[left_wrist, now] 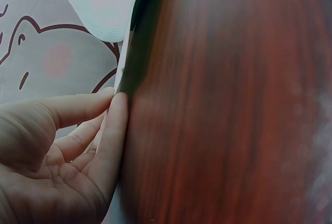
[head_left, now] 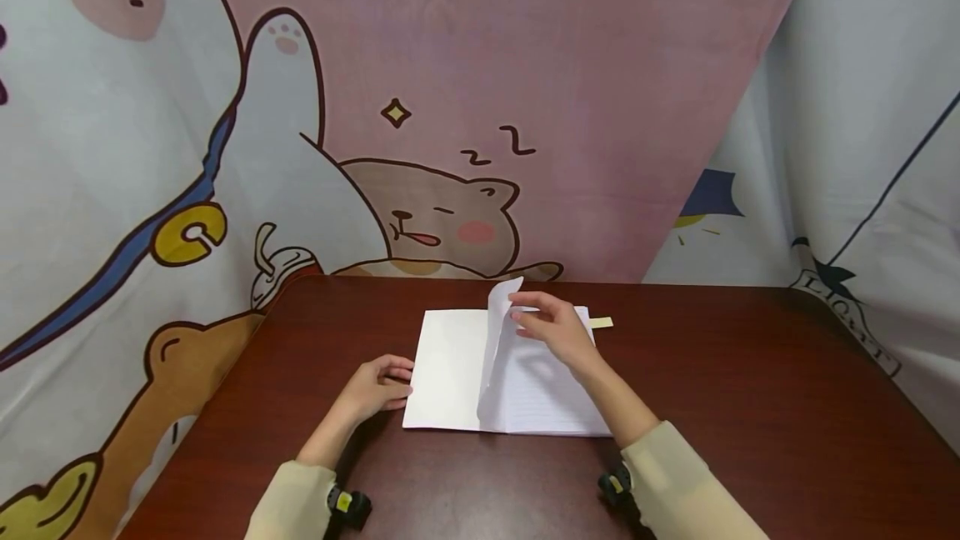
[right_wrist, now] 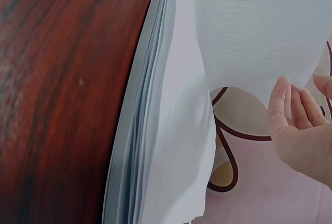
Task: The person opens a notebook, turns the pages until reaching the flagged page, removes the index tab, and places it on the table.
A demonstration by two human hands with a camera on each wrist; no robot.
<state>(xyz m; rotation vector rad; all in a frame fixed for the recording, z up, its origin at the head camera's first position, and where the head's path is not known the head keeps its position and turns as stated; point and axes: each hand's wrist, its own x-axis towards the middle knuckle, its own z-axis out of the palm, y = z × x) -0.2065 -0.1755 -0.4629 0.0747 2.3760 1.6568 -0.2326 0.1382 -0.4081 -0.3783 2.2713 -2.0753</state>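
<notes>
A notebook (head_left: pixel 450 373) lies open on the table, its left side blank and its right page faintly lined. One page (head_left: pixel 495 357) stands up from the middle and curls at its top. The fingertips of my right hand (head_left: pixel 555 327) touch that page near its outer edge; in the right wrist view the fingers (right_wrist: pixel 280 92) are fairly straight, with the thumb apart. At the notebook's left edge is my left hand (head_left: pixel 375 386). In the left wrist view, its thumb and a finger (left_wrist: pixel 116 125) pinch the thin cover edge (left_wrist: pixel 120 71).
A pale yellow tab (head_left: pixel 602 323) sticks out past the notebook's right edge. The dark wooden table (head_left: pixel 750 390) carries the notebook, and a printed cartoon cloth (head_left: pixel 600 107) hangs behind it. Both wrists bear small black cameras (head_left: pixel 351 505).
</notes>
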